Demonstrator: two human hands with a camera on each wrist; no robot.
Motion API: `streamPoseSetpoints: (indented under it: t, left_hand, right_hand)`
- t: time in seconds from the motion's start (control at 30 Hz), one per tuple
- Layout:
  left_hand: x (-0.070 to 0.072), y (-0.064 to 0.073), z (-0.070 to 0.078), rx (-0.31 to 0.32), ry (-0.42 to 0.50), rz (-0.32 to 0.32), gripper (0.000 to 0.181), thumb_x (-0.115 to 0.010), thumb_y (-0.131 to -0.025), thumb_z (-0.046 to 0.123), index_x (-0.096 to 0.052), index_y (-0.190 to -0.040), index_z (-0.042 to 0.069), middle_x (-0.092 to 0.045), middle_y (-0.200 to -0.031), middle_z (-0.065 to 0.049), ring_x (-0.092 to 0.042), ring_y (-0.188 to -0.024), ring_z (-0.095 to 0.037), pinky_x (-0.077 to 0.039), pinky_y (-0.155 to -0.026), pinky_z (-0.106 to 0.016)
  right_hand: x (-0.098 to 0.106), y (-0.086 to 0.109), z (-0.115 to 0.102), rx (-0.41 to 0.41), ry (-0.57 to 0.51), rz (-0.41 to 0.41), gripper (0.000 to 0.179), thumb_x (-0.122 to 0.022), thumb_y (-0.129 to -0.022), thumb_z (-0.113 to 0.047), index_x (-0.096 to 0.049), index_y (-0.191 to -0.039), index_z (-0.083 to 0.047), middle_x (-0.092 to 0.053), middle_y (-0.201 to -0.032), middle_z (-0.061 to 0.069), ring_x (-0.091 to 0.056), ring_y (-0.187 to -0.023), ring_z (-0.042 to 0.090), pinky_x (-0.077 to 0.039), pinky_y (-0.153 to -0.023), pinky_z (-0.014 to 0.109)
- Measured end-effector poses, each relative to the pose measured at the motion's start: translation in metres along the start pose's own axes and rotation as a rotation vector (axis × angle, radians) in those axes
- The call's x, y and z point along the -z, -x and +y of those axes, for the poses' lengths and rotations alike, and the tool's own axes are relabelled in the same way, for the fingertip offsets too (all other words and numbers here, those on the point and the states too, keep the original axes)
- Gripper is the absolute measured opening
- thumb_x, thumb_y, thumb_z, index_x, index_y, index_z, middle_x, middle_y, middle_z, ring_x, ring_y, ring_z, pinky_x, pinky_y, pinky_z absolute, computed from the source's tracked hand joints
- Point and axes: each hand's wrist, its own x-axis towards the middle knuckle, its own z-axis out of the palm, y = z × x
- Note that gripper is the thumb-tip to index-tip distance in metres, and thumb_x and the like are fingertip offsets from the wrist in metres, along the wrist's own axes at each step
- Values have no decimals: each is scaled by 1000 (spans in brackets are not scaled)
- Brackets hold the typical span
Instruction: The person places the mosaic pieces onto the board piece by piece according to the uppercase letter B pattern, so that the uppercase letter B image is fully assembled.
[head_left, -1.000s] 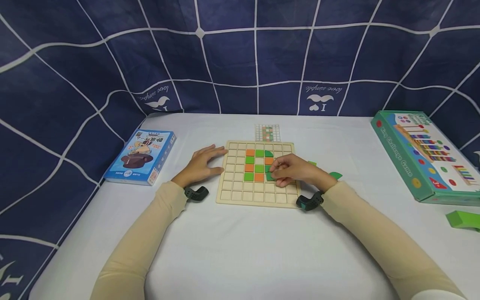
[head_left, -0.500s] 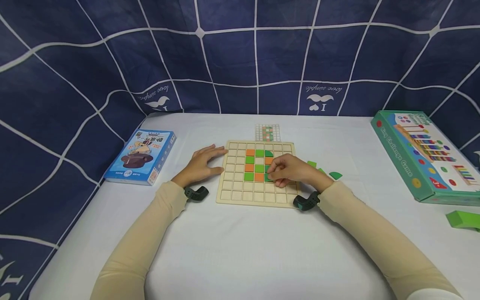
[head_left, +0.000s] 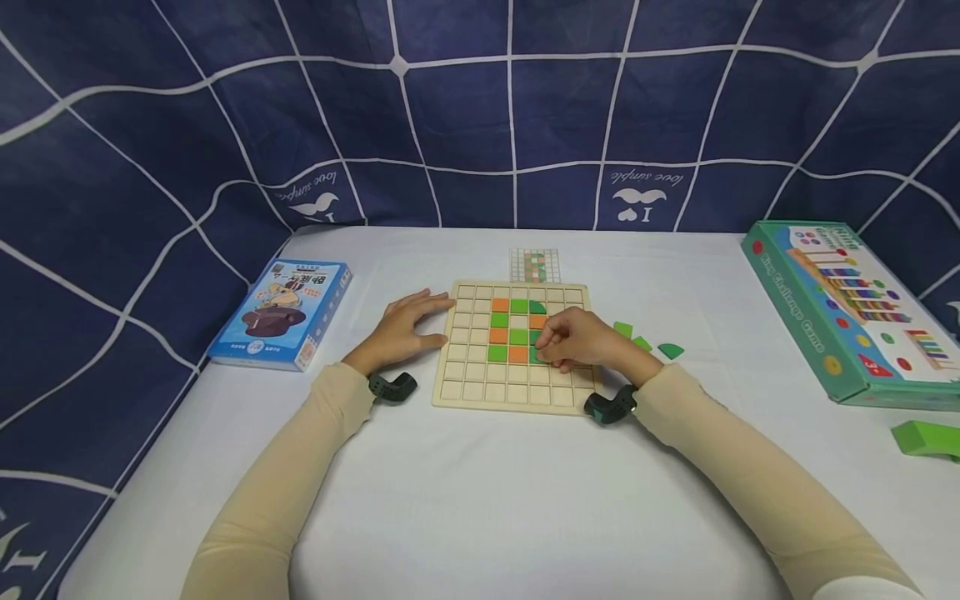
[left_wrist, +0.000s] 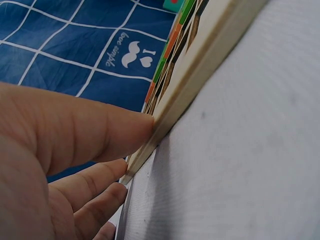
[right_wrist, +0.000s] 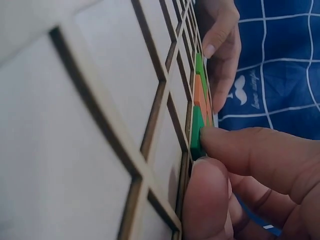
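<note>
The wooden grid board lies flat, with orange, light green and dark green tiles set in its middle cells. My left hand rests beside it, its fingers extended; in the left wrist view the thumb touches the board's side edge. Over the lower right of the tiles is my right hand, fingers bent. Its thumb and index finger pinch a dark green tile sitting in a cell, seen close in the right wrist view. This hand hides some cells to the right.
A printed grid card lies behind the board. To the right are loose light green pieces and a dark green quarter-circle. A blue box stands left; a green game box and a green block lie right.
My right hand has shifted slightly left and its wrist has drawn in, uncovering more of the loose green pieces. The left hand stays where it was.
</note>
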Motion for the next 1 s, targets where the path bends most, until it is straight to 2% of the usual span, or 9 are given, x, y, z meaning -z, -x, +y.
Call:
streamPoseSetpoints:
  t: [0.13,0.27,0.43,0.53,0.73,0.9,1.0]
  left_hand:
    - [1,0,1,-1,-1,2,68,-74,-95,22,-55,-159,9,-42,-171,-12,-22,-165,-36,-8,-133,-58]
    - [1,1,1,2,0,1,68,-74,-95,21,-54,-159,9,-42,-171,-12,-22,-165,-36,-7,-133,-58]
    - [0,1,1,-1,1,2,68,-74,-96,21,-54,-159,8,-42,-171,-12,-22,-165,-36,-8,-133,-58]
    - [0,1,1,-4,1,3,67,-74,-96,21,-54,-159,8,-42,-171,-12,-22,-165,-37,-8,-133,-58]
    - [0,1,0,-3,4,6,67,-74,-96,21,-55,-159,8,-42,-171,-13,-22,-164,-37,-7,-133,-58]
    - [0,1,1,0,-1,6,67,-74,-96,22,-55,-159,9,-43,-171,-12,-22,-164,-37,-8,-132,-58]
    - [0,1,1,-2,0,6,67,-74,-96,21,-55,-159,9,-43,-171,-13,-22,-164,-37,-8,-132,-58]
  right_hand:
    - [-1,1,-3,-7,19,16,8,-80,-94,1,-74,-98,3,-67,-78,5,-65,-61,11,-60,-59,22]
    - [0,0,-2,2,6,-2,12,-77,-97,-4,-68,-103,2,-65,-79,5,-65,-64,12,-61,-61,24]
    - [13,1,6,54,-116,-99,21,-69,-104,-5,-64,-120,8,-67,-85,8,-65,-70,14,-61,-65,24]
    - [25,4,12,71,-219,-122,29,-65,-105,-2,-61,-130,12,-68,-90,10,-66,-72,14,-61,-66,23]
    - [47,17,28,74,-323,-34,37,-64,-106,-3,-55,-139,14,-68,-95,11,-65,-74,13,-61,-69,24]
    - [63,31,41,73,-359,46,34,-64,-107,-5,-58,-136,12,-69,-93,7,-61,-74,14,-56,-65,24]
    - [73,39,49,61,-344,74,32,-65,-107,-8,-61,-134,10,-68,-90,5,-60,-73,14,-54,-64,24]
